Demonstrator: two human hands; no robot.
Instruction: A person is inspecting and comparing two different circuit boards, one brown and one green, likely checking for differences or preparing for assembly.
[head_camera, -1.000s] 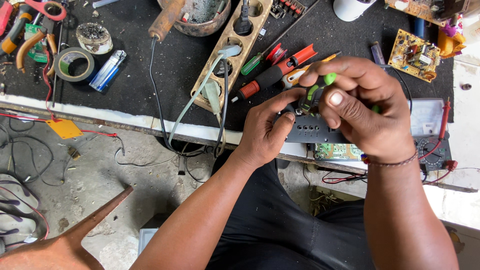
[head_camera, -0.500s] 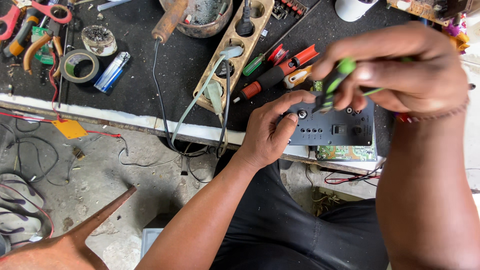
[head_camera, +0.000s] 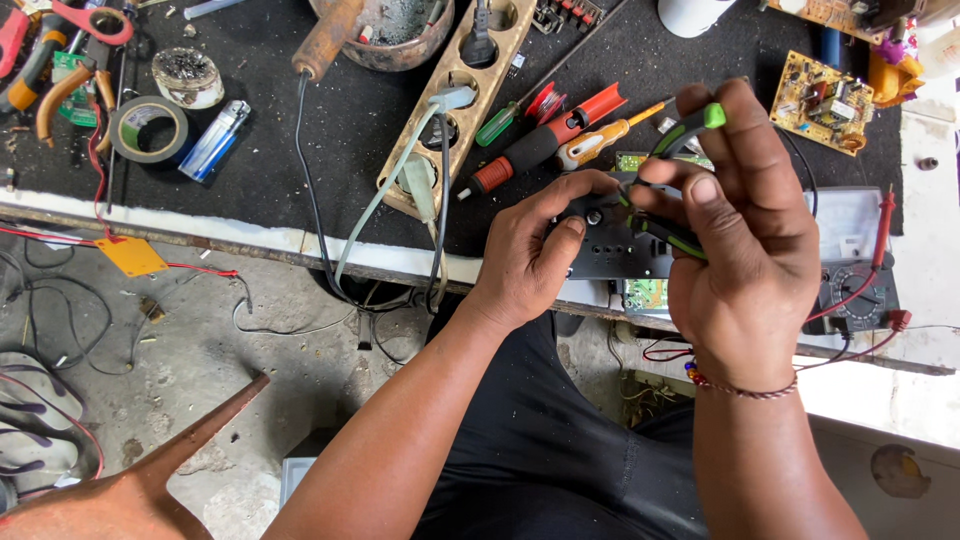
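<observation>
My left hand (head_camera: 537, 250) grips the left end of a black front panel (head_camera: 615, 252) with small knobs, held at the workbench edge. A green circuit board (head_camera: 646, 293) shows beneath the panel. My right hand (head_camera: 745, 235) holds green-and-black handled pliers (head_camera: 680, 135), their handles spread and the jaws down on the panel near a knob. A beaded bracelet (head_camera: 740, 388) circles my right wrist.
Screwdrivers (head_camera: 545, 140) lie behind the panel. A wooden holder (head_camera: 455, 100) with cables, a soldering iron (head_camera: 325, 40), tape roll (head_camera: 148, 128), lighter (head_camera: 212, 140), tan circuit board (head_camera: 825, 100) and multimeter with red probe (head_camera: 860, 290) crowd the bench. Wires litter the floor (head_camera: 200, 340).
My right hand has come down and left with the pliers from above the panel onto its knob area. The left hand keeps its hold on the panel.
</observation>
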